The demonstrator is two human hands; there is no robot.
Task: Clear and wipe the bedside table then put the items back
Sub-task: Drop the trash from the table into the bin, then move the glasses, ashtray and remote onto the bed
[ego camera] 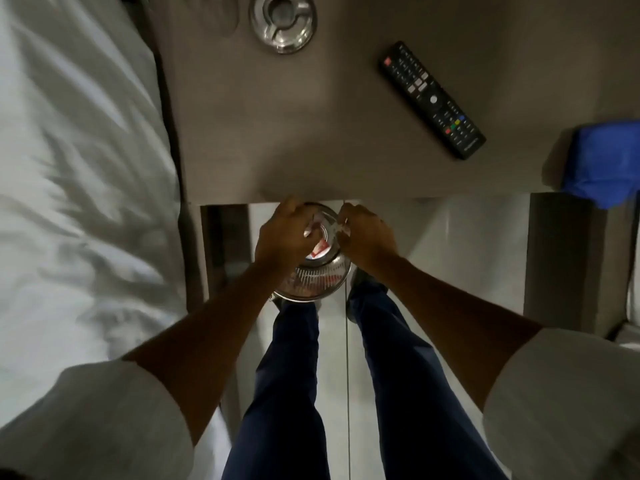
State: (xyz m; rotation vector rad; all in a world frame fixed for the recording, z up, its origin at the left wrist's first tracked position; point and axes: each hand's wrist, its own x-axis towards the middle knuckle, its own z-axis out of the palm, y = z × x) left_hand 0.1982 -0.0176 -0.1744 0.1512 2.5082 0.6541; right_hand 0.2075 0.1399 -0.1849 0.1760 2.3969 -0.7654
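Seen from above, both hands hold a round glass bowl [313, 268] just off the near edge of the table [311, 140], over the pale floor [450, 244] and above the person's dark blue trouser legs [287, 393]. The left hand [282, 237] grips the bowl's left rim with its fingers curled over the edge, and a small white sachet or wrapper appears pinched at its fingertips, though blur makes this hard to tell. The right hand [367, 237] closes on the right rim in the same way, fingers bent inward, with another pale scrap at its fingertips. Inside the bowl lie small packets, one with a red mark; what they are cannot be read. The bowl's far rim sits right at the table edge, and whether it touches it cannot be told. On the table, a black remote [433, 100] lies at an angle towards the right, well apart from the bowl. At the far edge stands a glass ashtray [282, 20], and just left of it part of a clear glass [221, 12] shows, cut off by the frame. A blue cloth [602, 162] is bunched at the table's right end, hanging over the near edge. To the left of the table runs a bed with rumpled white sheets [76, 150]. Both forearms are bare below white sleeves [561, 400].
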